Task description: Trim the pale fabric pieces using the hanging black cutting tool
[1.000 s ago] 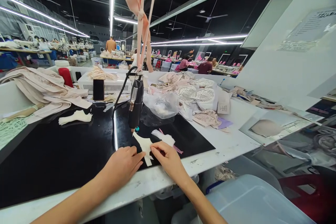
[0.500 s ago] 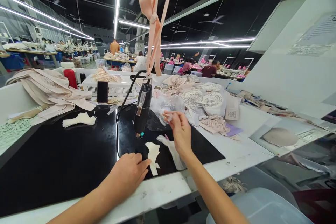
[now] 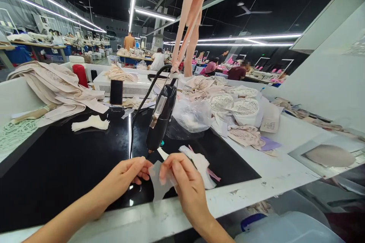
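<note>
A thin translucent white piece with curved edges is stretched between my two hands, low over the front of the black board. My left hand is closed, its fingertips pinching the piece's upper left corner. On the other side, my right hand grips it between thumb and fingers. Just beyond them a black corded hand tool hangs tilted, tip down, from knotted peach straps. A cream fabric piece lies behind my right hand, partly hidden. White cut pieces rest right of that hand.
The black board covers the table's front. Another cream piece lies on its left. A clear plastic bag, lace cups, a phone, red thread spool and beige fabric stack stand around behind.
My right hand has come down from the plastic bag with the translucent piece. My left hand has lifted off the board to meet it. The view has shifted, and the tool hangs more tilted.
</note>
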Motion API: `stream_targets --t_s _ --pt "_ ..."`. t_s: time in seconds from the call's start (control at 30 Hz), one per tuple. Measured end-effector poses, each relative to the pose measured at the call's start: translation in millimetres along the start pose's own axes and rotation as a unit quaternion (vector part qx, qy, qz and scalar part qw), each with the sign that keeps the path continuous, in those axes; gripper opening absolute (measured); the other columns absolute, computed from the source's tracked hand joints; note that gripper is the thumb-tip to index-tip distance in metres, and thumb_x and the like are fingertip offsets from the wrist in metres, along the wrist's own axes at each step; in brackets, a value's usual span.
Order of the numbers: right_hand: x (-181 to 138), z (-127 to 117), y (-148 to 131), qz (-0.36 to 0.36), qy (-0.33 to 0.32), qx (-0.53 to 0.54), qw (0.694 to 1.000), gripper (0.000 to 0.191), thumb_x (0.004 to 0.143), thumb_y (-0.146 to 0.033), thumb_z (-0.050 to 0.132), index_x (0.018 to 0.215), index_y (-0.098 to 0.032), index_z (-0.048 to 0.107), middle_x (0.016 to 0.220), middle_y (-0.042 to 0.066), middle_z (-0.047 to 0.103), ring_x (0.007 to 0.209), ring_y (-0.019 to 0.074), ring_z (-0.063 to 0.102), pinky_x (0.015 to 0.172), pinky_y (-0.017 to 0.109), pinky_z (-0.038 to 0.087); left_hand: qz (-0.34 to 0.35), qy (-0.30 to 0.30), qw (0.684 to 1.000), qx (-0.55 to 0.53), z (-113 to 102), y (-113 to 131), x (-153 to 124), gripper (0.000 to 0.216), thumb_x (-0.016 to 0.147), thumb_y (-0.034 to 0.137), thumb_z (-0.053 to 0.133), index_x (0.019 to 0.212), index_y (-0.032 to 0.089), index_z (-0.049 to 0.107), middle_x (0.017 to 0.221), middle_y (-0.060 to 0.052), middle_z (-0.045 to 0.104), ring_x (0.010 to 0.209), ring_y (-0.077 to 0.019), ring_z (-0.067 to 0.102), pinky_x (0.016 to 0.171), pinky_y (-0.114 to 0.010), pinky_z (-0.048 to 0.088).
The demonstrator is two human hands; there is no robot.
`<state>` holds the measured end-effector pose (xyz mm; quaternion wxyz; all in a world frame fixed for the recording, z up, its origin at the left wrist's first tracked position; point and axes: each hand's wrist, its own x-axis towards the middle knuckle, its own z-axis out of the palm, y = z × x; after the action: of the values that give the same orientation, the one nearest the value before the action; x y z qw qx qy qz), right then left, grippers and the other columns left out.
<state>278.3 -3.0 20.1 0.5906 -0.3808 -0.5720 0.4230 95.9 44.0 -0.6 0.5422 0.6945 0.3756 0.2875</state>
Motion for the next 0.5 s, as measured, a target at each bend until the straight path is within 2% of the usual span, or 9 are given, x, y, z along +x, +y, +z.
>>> stream_targets --t_s 0.07,0.17,0.23,0.3,0.37,0.5 --pt "-1.8 7.4 4.5 0.027 -0.031 -0.001 0.999 0.029 0.099 -0.045 0.053 0.086 -0.021 0.063 0.072 0.0 0.063 0.065 0.012 0.057 0.065 0.024 0.048 -0.047 -0.005 0.995 -0.084 -6.5 6.5 -6.6 0.049 0.094 0.06 0.049 0.099 0.017 0.071 0.089 -0.006 0.07 0.082 -0.0182 0.062 0.073 -0.029 0.049" --pt "-1.4 15.2 8.0 0.073 -0.064 0.017 0.995 0.025 0.096 -0.045 0.059 0.09 -0.021 0.064 0.077 0.0 0.065 0.067 0.0118 0.06 0.064 0.023 0.049 -0.081 -0.007 0.989 -0.125 -13.9 13.8 -14.8 0.039 0.081 0.056 0.07 0.093 0.018 0.072 0.084 -0.002 0.067 0.076 -0.0158 0.056 0.073 -0.027 0.045" --pt "-0.4 16.5 9.5 0.105 -0.062 0.033 0.992 0.024 0.092 -0.046 0.065 0.098 -0.023 0.065 0.087 0.002 0.066 0.07 0.0117 0.062 0.062 0.023 0.049 -0.092 0.004 0.988 -0.121 -19.9 15.4 -18.8 0.037 0.079 0.053 0.073 0.091 0.018 0.072 0.082 -0.001 0.067 0.075 -0.0155 0.054 0.072 -0.027 0.043" --pt "0.4 15.1 11.6 0.143 -0.053 0.04 0.988 0.033 0.086 -0.049 0.071 0.105 -0.024 0.065 0.095 0.003 0.066 0.071 0.0123 0.062 0.061 0.024 0.051 -0.102 0.021 0.99 -0.097 -27.9 14.9 -22.2 0.039 0.077 0.055 0.073 0.089 0.018 0.072 0.079 -0.001 0.065 0.073 -0.0154 0.052 0.07 -0.027 0.042" --pt "1.0 13.0 15.1 0.182 -0.055 0.042 0.981 0.038 0.081 -0.049 0.074 0.107 -0.023 0.067 0.09 0.002 0.065 0.07 0.013 0.062 0.061 0.025 0.052 -0.107 0.04 0.991 -0.068 -37.0 13.4 -25.7 0.041 0.075 0.058 0.073 0.087 0.018 0.071 0.076 -0.001 0.063 0.07 -0.0154 0.051 0.067 -0.027 0.042" --pt "2.8 13.8 25.3 0.229 -0.074 0.04 0.97 0.03 0.077 -0.042 0.077 0.099 -0.022 0.072 0.073 -0.003 0.061 0.065 0.0117 0.059 0.061 0.024 0.052 -0.111 0.069 0.991 -0.031 -53.2 10.4 -34.0 0.044 0.073 0.061 0.072 0.087 0.019 0.071 0.074 -0.001 0.062 0.068 -0.0153 0.05 0.064 -0.027 0.041"
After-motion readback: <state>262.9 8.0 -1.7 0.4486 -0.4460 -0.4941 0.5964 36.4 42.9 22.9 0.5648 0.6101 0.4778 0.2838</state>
